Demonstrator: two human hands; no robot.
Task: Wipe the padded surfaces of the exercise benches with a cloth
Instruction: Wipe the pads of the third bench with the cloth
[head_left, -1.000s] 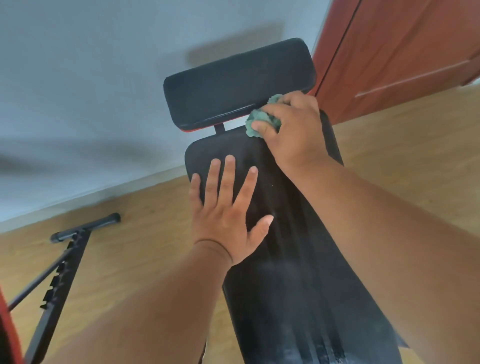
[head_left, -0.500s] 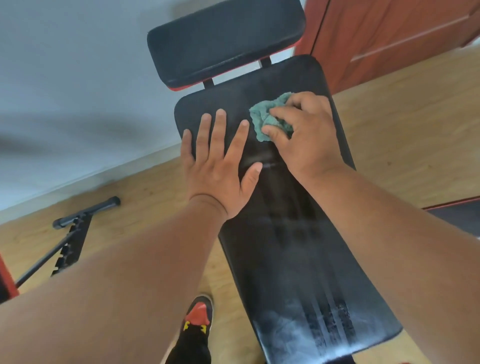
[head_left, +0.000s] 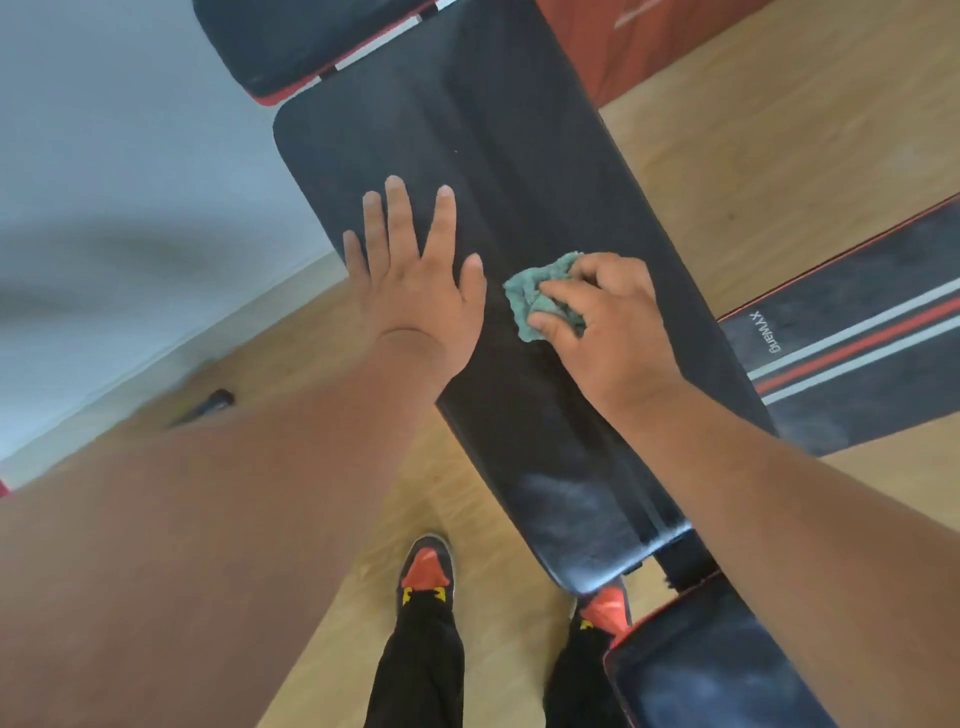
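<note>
A long black padded bench back (head_left: 498, 130) runs from the top centre down to the lower right, dusty grey near its lower end. My right hand (head_left: 605, 325) grips a crumpled green cloth (head_left: 540, 293) and presses it on the middle of the pad. My left hand (head_left: 415, 280) lies flat beside it, fingers spread, on the pad's left edge. A black headrest pad (head_left: 291, 41) with a red underside sits above the bench back. The seat pad (head_left: 706, 660) shows at the bottom right.
A second bench pad (head_left: 857, 358) with red and white stripes lies at the right. My two feet in red and black shoes (head_left: 427, 571) stand on the wooden floor (head_left: 779, 130) below the bench. A black bar end (head_left: 215, 401) lies at the left by the grey wall.
My right hand has drawn the cloth down the bench back from near the headrest to the middle of the pad. My left hand stayed flat on the pad. The view has tilted downward.
</note>
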